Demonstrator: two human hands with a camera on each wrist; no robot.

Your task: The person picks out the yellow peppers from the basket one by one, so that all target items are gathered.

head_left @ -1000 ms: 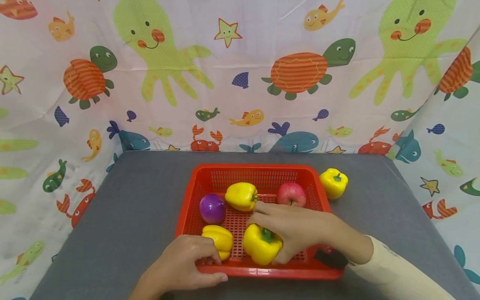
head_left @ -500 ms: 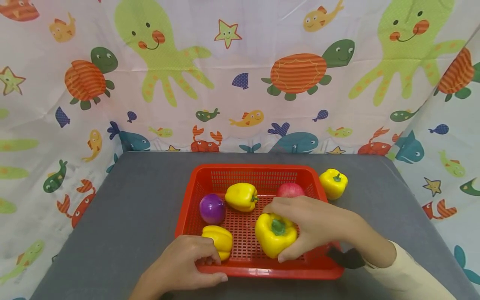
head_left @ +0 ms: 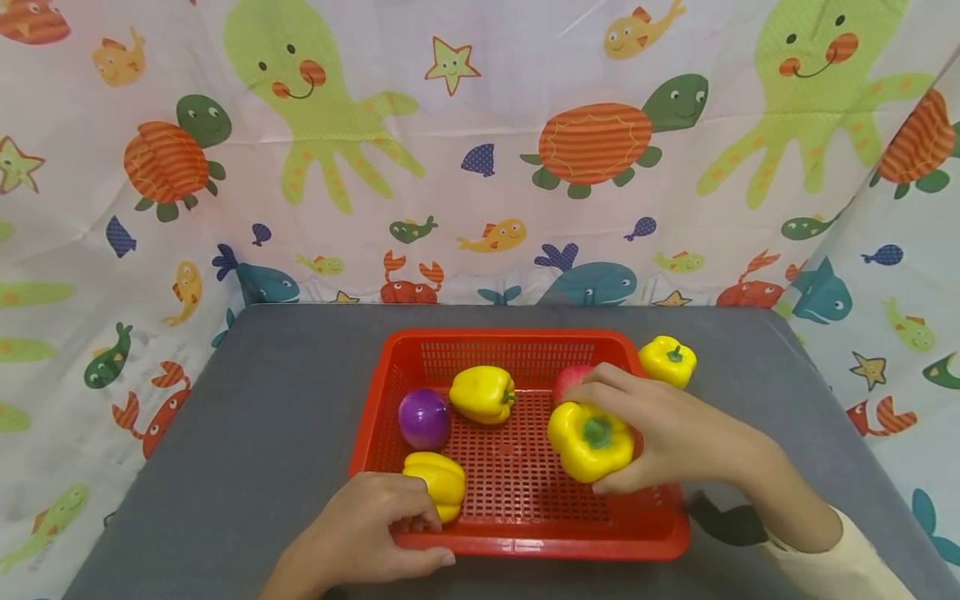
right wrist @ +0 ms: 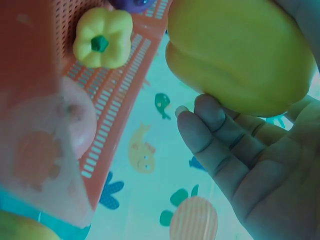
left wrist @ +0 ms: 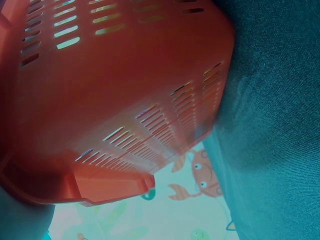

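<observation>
My right hand point(head_left: 660, 433) holds a yellow bell pepper point(head_left: 588, 446), stem up, over the right side of a red plastic basket point(head_left: 540, 546). Fingers are along the pepper's far side and the thumb is at its near side. In the right wrist view the held pepper point(right wrist: 235, 55) fills the upper right, with curled fingers beneath it. My left hand point(head_left: 367, 525) grips the basket's front left corner, fingers over the rim and thumb outside. Beside those fingers, inside the basket, lies another yellow bell pepper point(head_left: 438, 483). The left wrist view shows the basket's outer wall point(left wrist: 120, 95).
Also in the basket are a purple round vegetable point(head_left: 424, 419), a yellow bell pepper point(head_left: 482, 394) and a red apple point(head_left: 572, 382), partly hidden by my right hand. One more yellow bell pepper point(head_left: 667, 362) stands outside, by the back right corner on the grey table point(head_left: 292, 383).
My right hand has carried the yellow bell pepper rightward and a little away from me, from the basket's middle toward its right side. The left hand stays on the rim.
</observation>
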